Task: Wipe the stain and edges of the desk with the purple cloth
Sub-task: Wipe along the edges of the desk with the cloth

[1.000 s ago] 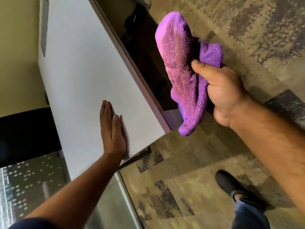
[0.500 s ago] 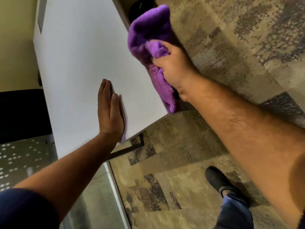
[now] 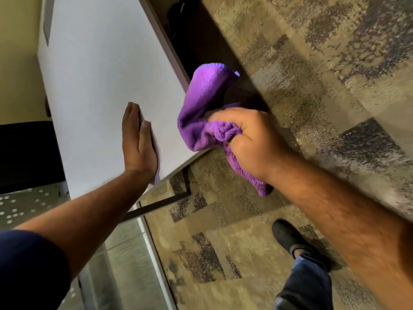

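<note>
Your left hand (image 3: 138,144) lies flat on the white table (image 3: 100,86), fingers straight and held together, palm down near the table's near corner; its grip holds nothing. Your right hand (image 3: 252,142) has its grip bunched tight around the purple cloth (image 3: 205,108), thumb and fingers pinching a gathered fold. The cloth sits at the table's right edge, close to the near corner: its upper part rises against that edge, and a loose tail hangs below your right hand over the carpet (image 3: 312,63). Whether the cloth presses on the edge or only lies beside it, you cannot tell. The two hands are near each other but apart, with bare table between them. Below, a dark shoe (image 3: 290,238) and a blue trouser leg (image 3: 306,280) stand on the patterned carpet.
</note>
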{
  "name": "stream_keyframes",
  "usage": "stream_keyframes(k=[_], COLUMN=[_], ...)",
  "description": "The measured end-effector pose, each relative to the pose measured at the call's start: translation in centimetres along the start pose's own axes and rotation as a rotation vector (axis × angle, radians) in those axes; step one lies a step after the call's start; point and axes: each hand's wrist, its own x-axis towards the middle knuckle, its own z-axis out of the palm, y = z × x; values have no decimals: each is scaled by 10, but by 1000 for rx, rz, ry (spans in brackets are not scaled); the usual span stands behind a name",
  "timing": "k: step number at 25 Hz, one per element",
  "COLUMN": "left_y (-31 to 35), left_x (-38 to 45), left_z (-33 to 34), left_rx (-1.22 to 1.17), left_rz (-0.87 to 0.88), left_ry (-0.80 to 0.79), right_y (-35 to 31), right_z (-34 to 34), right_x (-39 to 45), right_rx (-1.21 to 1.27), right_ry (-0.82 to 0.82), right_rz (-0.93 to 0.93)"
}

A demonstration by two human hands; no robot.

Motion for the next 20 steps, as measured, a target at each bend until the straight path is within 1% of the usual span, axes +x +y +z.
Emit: stream_keyframes(k=[2, 3, 4, 5, 7, 10, 11, 14, 16, 19, 20], left_y=[2, 3, 3, 3, 3, 1, 1, 1, -1, -3, -4], left_x=[-3, -3, -3, -3, -2, -3, -3, -2, -3, -2, -2], left_z=[-1, -2, -2, -3, -5, -1, -1, -2, -3, -1, -2], left_rx=[28, 43, 54, 57, 39, 6, -1, 0, -2, 42, 45], left_rz=[-5, -7, -7, -7, -2, 7, 9, 8, 24, 55, 91], left_ry=[15, 17, 14, 8, 14, 26, 31, 55, 63, 27, 14], right_y=[3, 6, 14, 21, 37, 50, 52, 52, 49, 44, 43], right_z=[-10, -18, -25, -31, -39, -39, -35, -23, -13, 12, 22], right_x=[-7, -8, -10, -13, -22, -43, -49, -64, -72, -83, -88], right_rx=[127, 213, 295, 359, 431, 505, 510, 531, 555, 605, 604], right_ry=[-100, -111, -75, 2, 205, 424, 454, 445, 458, 544, 555], right_rz=[73, 132, 199, 270, 400, 477, 479, 432, 361, 221, 173])
